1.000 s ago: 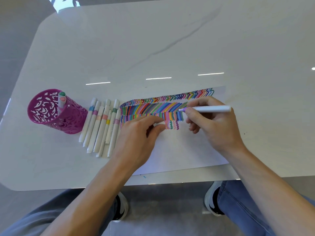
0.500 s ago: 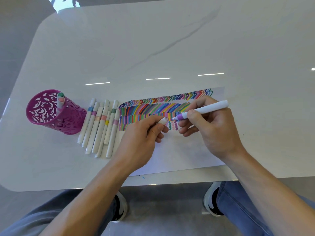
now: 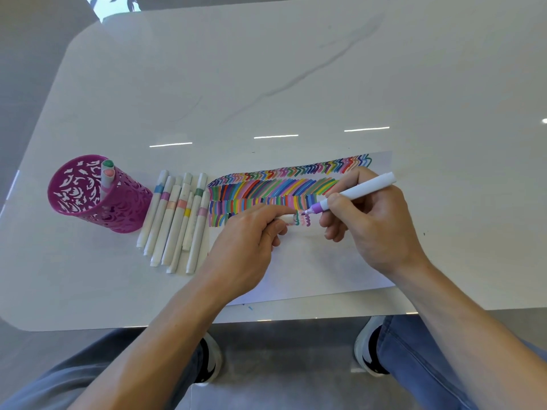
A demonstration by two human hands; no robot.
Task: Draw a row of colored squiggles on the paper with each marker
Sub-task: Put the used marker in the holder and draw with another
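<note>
The likeliest slip here is a smear. My left hand [image 3: 245,247] rests on the paper [image 3: 310,261] right beside the freshest squiggles [image 3: 307,221], and if it slides it could drag the ink. The sheet could also shift under the tip and spoil the line. That hand's fingers [image 3: 273,227] are curled in, pinching a small white cap [image 3: 286,218]. My right hand [image 3: 376,226] has its fingers [image 3: 337,201] closed firmly round the purple marker [image 3: 355,192]. The barrel slants up and away, with the tip down at the paper's lowest band of colour, just beside the cap. I cannot tell whether the tip touches. The spare markers [image 3: 174,220] and the pink cup [image 3: 88,196] sit off the paper's left edge on the tabletop [image 3: 266,69].
</note>
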